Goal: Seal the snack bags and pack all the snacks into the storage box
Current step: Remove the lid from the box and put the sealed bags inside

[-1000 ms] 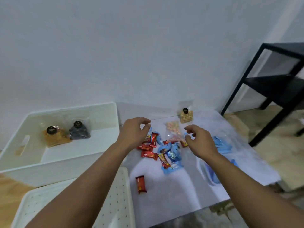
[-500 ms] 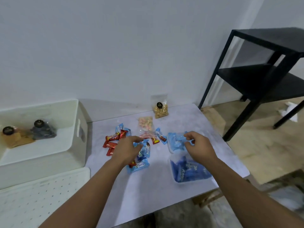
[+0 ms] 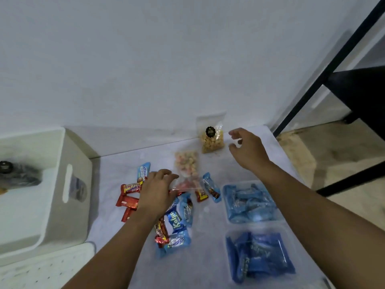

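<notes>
Our right hand (image 3: 249,150) hung with fingers loosely spread, holding nothing, just beside the clear bag of pale puffs (image 3: 212,138) standing at the counter's (image 3: 208,259) far edge against the wall. Our left hand (image 3: 157,189) lay over the loose pile of red and blue wrapped snacks (image 3: 177,217) mid-counter, fingers bent down onto the clear bag of pink sweets (image 3: 186,165); we could not tell whether it gripped. Two clear bags of blue packets (image 3: 249,202) lay toward the right edge. The white storage box (image 3: 62,176) stood off the left edge, a dark bag (image 3: 18,176) inside. A black shelf frame (image 3: 325,78) stood right.
</notes>
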